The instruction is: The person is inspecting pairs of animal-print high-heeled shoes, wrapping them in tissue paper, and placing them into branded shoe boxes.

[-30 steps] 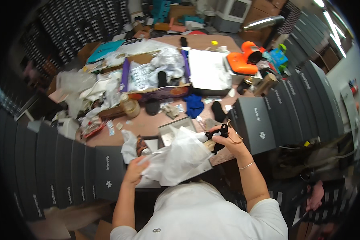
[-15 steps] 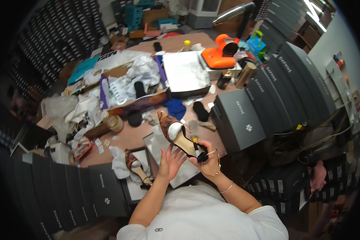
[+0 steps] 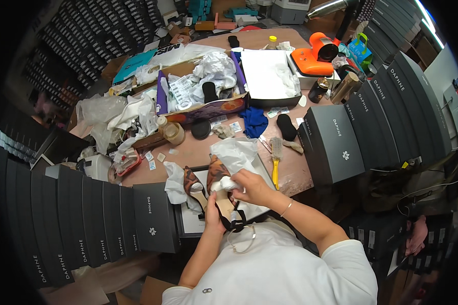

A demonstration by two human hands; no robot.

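My left hand (image 3: 213, 215) is closed around the side of a slingback shoe (image 3: 218, 170) with a brown-and-black patterned pointed toe and black heel strap. At the shoe's opening, my right hand (image 3: 253, 188) pinches a wad of white paper (image 3: 226, 184) stuffed in the toe; part of the wad is hidden by the fingers. Just left lies a matching shoe (image 3: 190, 178), over a shoe box with a white inside (image 3: 192, 225). White tissue paper (image 3: 236, 151) spreads beyond the held shoe, and another tissue sheet (image 3: 174, 184) hangs over the box's left side.
Dark shoe boxes stand in rows at left (image 3: 151, 216) and right (image 3: 324, 145). A yellow-handled brush (image 3: 275, 168), black insert (image 3: 286, 127), blue cloth (image 3: 254, 122) and jar (image 3: 171, 131) lie on the table. Farther back are a purple box (image 3: 163, 96) of crumpled paper and an orange device (image 3: 313, 61).
The shoe has come down and left, beside its match. My left hand, spread before, now grips it; my right hand has moved from the heel to the paper in the toe.
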